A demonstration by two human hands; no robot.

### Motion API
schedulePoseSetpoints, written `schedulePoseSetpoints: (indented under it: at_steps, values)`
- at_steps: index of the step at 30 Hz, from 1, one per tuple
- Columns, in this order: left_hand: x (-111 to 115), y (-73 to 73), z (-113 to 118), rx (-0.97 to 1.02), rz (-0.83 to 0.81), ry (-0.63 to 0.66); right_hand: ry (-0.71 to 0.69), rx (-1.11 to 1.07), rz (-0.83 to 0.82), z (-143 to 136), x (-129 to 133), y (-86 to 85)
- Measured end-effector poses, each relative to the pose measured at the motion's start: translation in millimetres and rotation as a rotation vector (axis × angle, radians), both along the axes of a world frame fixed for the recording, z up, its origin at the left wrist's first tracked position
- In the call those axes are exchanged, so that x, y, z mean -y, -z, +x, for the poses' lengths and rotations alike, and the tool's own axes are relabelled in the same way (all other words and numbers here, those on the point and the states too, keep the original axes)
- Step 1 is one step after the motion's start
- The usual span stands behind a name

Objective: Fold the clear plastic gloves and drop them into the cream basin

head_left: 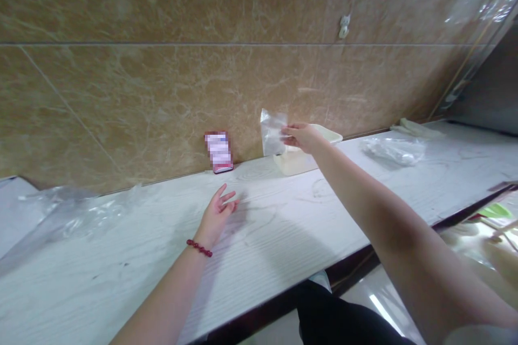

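Observation:
My right hand (298, 137) pinches a small clear plastic bag (273, 132) by its right side and holds it up in front of the tiled wall. Below and behind that hand sits a cream plastic container (297, 163), partly covered by my hand and forearm; what lies inside it is hidden. My left hand (218, 213), with a dark red bead bracelet (199, 248) on the wrist, hovers over the white counter with its fingers apart and nothing in them. Beyond it a phone (219, 152) leans upright against the wall, its screen blurred.
Crumpled clear plastic (76, 210) lies on the white wood-grain counter (133, 275) at the left. Another clear plastic bag (394, 151) and a pale cloth-like item (416, 128) lie at the right. A dark edge (259, 310) runs along the counter's front.

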State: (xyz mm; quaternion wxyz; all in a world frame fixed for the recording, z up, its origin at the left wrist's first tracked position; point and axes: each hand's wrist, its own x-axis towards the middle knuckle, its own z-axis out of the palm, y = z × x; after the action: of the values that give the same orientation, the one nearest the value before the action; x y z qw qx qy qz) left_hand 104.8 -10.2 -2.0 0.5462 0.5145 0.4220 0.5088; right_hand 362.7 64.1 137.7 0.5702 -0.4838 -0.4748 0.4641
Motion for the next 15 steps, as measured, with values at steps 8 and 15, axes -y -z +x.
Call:
schedulePoseSetpoints:
  at_steps: [8, 15]
  values:
    - [0, -0.6, 3, -0.067, 0.004, 0.022, 0.272, 0.331, 0.000, 62, -35, -55.7]
    - [-3, 0.9, 4, -0.114, 0.005, 0.020, 0.312, 0.523, -0.211, 83, -55, -27.5]
